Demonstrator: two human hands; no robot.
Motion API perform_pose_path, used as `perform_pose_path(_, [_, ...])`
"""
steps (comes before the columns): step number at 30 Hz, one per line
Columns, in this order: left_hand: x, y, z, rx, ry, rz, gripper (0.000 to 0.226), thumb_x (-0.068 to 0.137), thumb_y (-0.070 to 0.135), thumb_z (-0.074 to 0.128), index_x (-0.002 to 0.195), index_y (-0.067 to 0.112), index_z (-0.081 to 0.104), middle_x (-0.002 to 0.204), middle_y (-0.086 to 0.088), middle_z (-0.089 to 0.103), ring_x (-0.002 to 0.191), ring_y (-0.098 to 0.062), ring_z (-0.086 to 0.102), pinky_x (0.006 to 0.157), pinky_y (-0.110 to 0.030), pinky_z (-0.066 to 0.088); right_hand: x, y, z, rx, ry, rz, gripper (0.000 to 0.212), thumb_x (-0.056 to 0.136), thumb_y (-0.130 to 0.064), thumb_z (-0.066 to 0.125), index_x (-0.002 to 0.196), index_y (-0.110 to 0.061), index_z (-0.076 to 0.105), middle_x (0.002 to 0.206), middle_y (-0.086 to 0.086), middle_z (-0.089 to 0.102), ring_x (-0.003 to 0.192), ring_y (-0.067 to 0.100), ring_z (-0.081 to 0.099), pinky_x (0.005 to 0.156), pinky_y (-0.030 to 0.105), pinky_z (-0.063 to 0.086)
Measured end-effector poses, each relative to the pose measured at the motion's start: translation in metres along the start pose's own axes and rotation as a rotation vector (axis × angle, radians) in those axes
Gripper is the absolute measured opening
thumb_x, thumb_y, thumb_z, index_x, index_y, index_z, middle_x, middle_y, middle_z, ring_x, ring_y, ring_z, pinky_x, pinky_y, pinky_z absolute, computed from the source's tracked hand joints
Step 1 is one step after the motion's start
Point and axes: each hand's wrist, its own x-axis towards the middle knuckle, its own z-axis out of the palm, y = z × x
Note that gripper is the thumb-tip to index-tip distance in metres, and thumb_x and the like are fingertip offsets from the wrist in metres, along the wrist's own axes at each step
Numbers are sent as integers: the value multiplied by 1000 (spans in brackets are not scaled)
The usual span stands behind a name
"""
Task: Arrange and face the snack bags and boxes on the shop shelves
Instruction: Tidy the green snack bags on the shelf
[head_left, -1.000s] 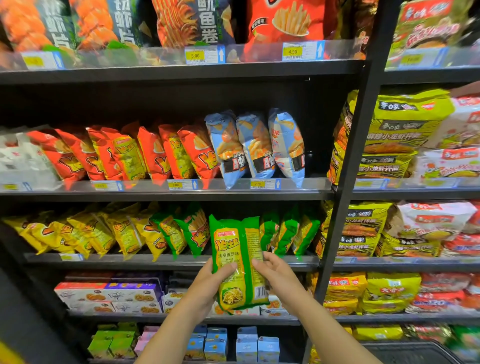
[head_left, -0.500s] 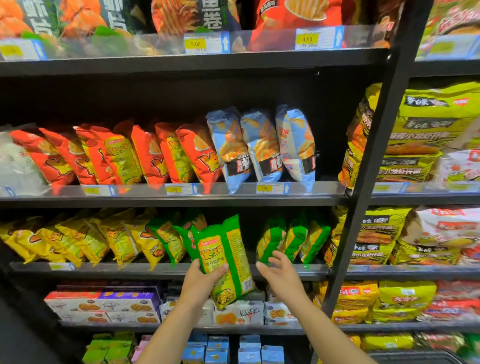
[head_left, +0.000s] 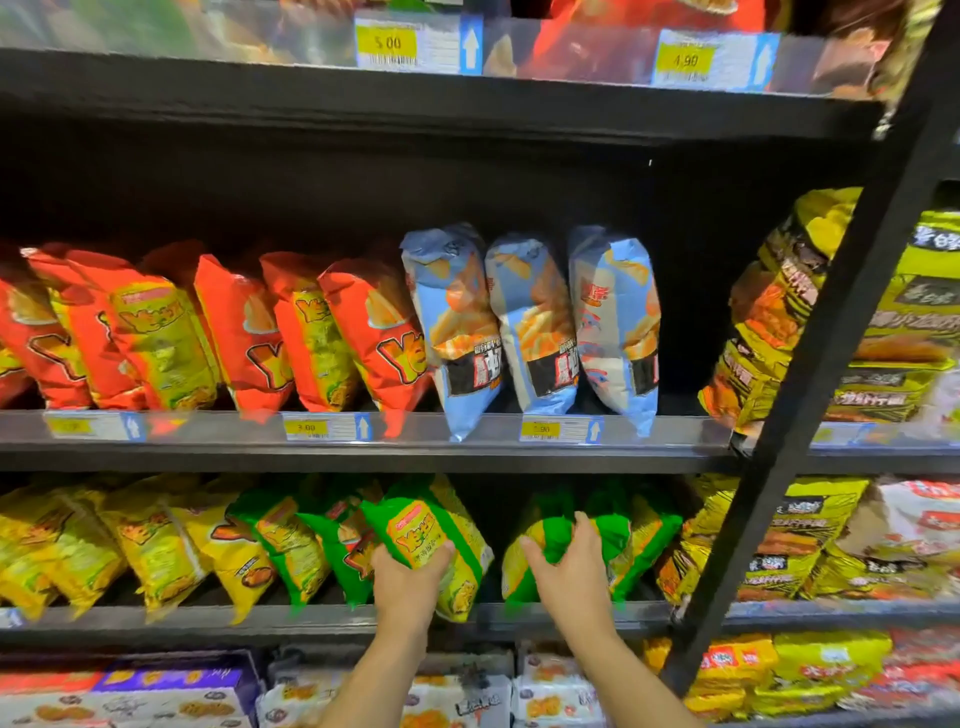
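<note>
My left hand (head_left: 408, 579) grips a green and yellow snack bag (head_left: 441, 530) by its lower part, holding it tilted on the third shelf (head_left: 208, 621) beside other green bags (head_left: 291, 545). To its right, my right hand (head_left: 569, 564) has thumb and fingers curled round the front green bag (head_left: 545, 535) of a small leaning group. A dark gap lies between the two bags.
Yellow bags (head_left: 130, 540) fill the same shelf's left part. Red bags (head_left: 249, 338) and three blue bags (head_left: 530, 327) stand on the shelf above. A black upright post (head_left: 810, 415) divides off the right bay with yellow-green bags (head_left: 810, 312). Boxes (head_left: 171, 691) lie below.
The green bag went from both hands in front of the shelf into the row, held by my left hand alone. My right hand let go and took hold of the bags to the right.
</note>
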Motion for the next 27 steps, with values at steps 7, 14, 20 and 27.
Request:
perform_pose_path(7, [26, -12, 11, 63, 35, 46, 65, 79, 29, 92, 126, 14, 49, 108, -6, 66, 103, -32, 62, 93, -45, 52, 14, 0, 23, -144, 72, 43, 91, 94, -62, 62, 158, -11, 22, 162, 11, 36, 137, 34, 51, 103, 48, 50])
perform_pose_path(14, [42, -23, 22, 180, 78, 66, 79, 81, 39, 89, 138, 11, 43, 127, -19, 65, 118, -43, 61, 96, -52, 53, 22, 0, 27, -189, 121, 32, 52, 103, -44, 58, 137, -7, 45, 135, 9, 55, 115, 29, 59, 80, 37, 45])
perform_pose_path(20, [51, -33, 24, 247, 96, 59, 59, 84, 29, 88, 114, 11, 40, 121, -23, 65, 114, -44, 61, 88, -47, 48, 29, 6, 30, -173, 159, 22, 32, 104, -39, 58, 110, -9, 48, 111, 6, 57, 92, 20, 48, 73, 33, 38])
perform_pose_path(27, [56, -38, 24, 247, 80, 45, 69, 84, 29, 88, 129, 5, 42, 127, -24, 64, 116, -45, 62, 93, -49, 50, 27, 4, 30, -139, 168, -20, 24, 105, -36, 58, 100, -17, 43, 100, -1, 53, 94, 21, 55, 72, 32, 40])
